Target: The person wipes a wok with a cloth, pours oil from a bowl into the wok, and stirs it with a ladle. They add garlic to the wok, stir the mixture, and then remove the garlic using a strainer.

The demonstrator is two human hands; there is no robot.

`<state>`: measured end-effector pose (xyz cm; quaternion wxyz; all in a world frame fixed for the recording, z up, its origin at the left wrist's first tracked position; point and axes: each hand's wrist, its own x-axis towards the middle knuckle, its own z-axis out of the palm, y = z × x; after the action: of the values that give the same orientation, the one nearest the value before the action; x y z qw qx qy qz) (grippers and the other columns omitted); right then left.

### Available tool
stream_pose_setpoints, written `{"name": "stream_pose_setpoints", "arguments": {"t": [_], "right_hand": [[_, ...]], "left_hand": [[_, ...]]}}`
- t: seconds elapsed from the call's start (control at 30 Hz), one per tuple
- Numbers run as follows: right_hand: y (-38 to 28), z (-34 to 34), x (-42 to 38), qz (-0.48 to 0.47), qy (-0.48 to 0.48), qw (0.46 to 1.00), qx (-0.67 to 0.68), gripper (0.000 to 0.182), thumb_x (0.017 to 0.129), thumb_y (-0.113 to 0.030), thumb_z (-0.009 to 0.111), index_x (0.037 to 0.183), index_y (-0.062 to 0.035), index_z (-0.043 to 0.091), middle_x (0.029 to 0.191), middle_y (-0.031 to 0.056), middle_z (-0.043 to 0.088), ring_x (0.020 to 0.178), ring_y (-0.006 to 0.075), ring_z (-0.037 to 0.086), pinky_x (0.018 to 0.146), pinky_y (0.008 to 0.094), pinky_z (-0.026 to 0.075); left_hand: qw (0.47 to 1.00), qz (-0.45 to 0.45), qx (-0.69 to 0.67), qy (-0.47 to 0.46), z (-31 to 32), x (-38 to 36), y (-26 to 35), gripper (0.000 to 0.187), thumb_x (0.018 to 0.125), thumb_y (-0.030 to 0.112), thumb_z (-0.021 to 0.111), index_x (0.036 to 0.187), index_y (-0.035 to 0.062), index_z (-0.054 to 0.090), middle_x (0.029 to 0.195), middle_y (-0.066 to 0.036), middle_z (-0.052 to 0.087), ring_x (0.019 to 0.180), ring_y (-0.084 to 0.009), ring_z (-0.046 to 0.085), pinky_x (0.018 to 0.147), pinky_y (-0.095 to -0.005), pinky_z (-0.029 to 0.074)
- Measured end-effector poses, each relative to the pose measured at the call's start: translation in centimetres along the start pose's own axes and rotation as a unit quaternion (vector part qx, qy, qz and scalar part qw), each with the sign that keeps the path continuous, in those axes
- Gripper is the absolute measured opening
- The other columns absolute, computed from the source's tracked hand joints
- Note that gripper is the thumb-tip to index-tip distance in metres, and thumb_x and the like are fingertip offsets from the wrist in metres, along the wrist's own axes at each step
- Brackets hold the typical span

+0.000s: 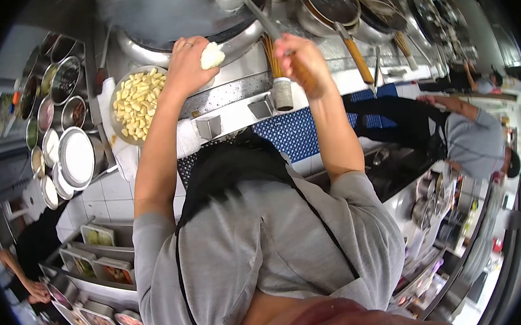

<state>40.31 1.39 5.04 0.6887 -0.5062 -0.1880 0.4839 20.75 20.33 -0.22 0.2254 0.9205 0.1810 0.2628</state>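
Observation:
My left hand (188, 63) is closed over a crumpled whitish cloth (212, 56) at the near rim of a large steaming wok (237, 44). Its fingertips are hidden against the rim. Wrapped round the wooden handle of a metal ladle (269, 24) is my right hand (301, 60). The ladle's bowl is tilted over the wok's right side. Steam hides much of the wok's inside. A bowl (114, 115) heaped with peeled, pale yellow garlic-like cloves (141, 101) stands left of my left forearm.
A bamboo brush (282, 94) lies near my right wrist. Pans with wooden handles (359, 59) stand to the right. Several seasoning containers (74, 112) and a stack of white bowls (77, 156) are at left. People (476, 141) work on both sides.

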Motion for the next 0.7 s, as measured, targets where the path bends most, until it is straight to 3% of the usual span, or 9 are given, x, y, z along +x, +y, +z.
{"name": "stream_pose_setpoints", "arguments": {"t": [0.03,0.13,0.27,0.37,0.4,0.5,0.6,0.7], "right_hand": [[0.0,1.0,-1.5,0.030,0.080,0.986,-0.140,0.055,0.085,-0.012,0.068,0.132,0.0074,0.050,0.069,0.0038,0.061,0.045,0.0097,0.052,0.041,0.0222,0.043],[4.5,-2.1,-4.4,-0.060,0.114,0.916,-0.380,0.062,0.086,-0.008,0.063,0.142,0.0049,0.041,0.071,0.0024,0.061,0.048,0.0067,0.052,0.043,0.0242,0.044],[7.4,-4.5,-8.7,-0.145,0.174,0.888,-0.400,0.061,0.086,-0.008,0.063,0.142,0.0045,0.041,0.079,0.0070,0.067,0.053,0.0040,0.051,0.046,0.0236,0.045],[8.7,-7.5,-9.9,-0.113,0.202,0.881,-0.412,0.061,0.086,-0.009,0.063,0.141,0.0048,0.041,0.076,0.0071,0.067,0.052,0.0061,0.053,0.047,0.0252,0.046],[8.6,-8.6,-9.8,-0.067,0.210,0.876,-0.428,0.060,0.086,-0.009,0.063,0.140,0.0059,0.042,0.073,0.0096,0.066,0.050,0.0089,0.056,0.047,0.0272,0.048],[11.0,-13.9,-8.0,-0.089,0.222,0.806,-0.542,0.055,0.085,-0.013,0.062,0.136,0.0036,0.047,0.066,0.0183,0.064,0.054,0.0274,0.063,0.055,0.0356,0.051],[11.7,-15.7,-7.9,-0.024,0.214,0.764,-0.607,0.054,0.086,-0.020,0.063,0.134,0.0013,0.050,0.082,0.0247,0.066,0.074,0.0374,0.066,0.069,0.0420,0.053],[11.5,-15.1,-7.7,-0.127,0.204,0.633,-0.736,0.056,0.087,-0.029,0.064,0.134,-0.0003,0.051,0.104,0.0291,0.063,0.097,0.0429,0.062,0.083,0.0441,0.051]], "left_hand": [[1.000,0.012,-0.002,0.011,0.1,-0.5,0.0,0.042,0.068,0.023,0.074,0.101,0.0020,0.060,0.122,-0.018,0.059,0.119,-0.0364,0.051,0.110,-0.0480,0.029],[0.999,0.029,0.000,0.023,0.6,-1.2,-0.8,0.043,0.067,0.023,0.076,0.101,0.0020,0.060,0.134,-0.018,0.053,0.129,-0.0370,0.045,0.115,-0.0512,0.022],[0.999,0.029,-0.011,0.033,0.7,-1.1,-0.8,0.043,0.068,0.023,0.076,0.101,0.0014,0.059,0.133,-0.017,0.055,0.129,-0.0366,0.045,0.114,-0.0507,0.023],[0.999,0.029,-0.017,0.034,0.7,-1.1,-0.9,0.043,0.068,0.023,0.076,0.102,0.0009,0.059,0.132,-0.017,0.056,0.128,-0.0364,0.047,0.114,-0.0503,0.025],[0.999,0.029,-0.012,0.039,0.7,-1.0,-0.9,0.043,0.068,0.023,0.076,0.101,0.0004,0.060,0.130,-0.017,0.057,0.126,-0.0353,0.049,0.113,-0.0499,0.026],[0.999,0.009,-0.009,0.031,0.6,-0.8,-0.3,0.044,0.068,0.023,0.075,0.102,0.0002,0.061,0.128,-0.017,0.058,0.125,-0.0339,0.050,0.113,-0.0500,0.026],[0.999,0.001,-0.025,0.040,0.9,-0.8,-0.2,0.043,0.067,0.025,0.075,0.101,0.0021,0.063,0.127,-0.015,0.059,0.125,-0.0319,0.051,0.114,-0.0501,0.025],[0.999,-0.002,0.002,0.041,1.3,-0.9,-0.5,0.042,0.067,0.027,0.076,0.101,0.0044,0.065,0.128,-0.013,0.060,0.125,-0.0308,0.051,0.114,-0.0504,0.024]]}}
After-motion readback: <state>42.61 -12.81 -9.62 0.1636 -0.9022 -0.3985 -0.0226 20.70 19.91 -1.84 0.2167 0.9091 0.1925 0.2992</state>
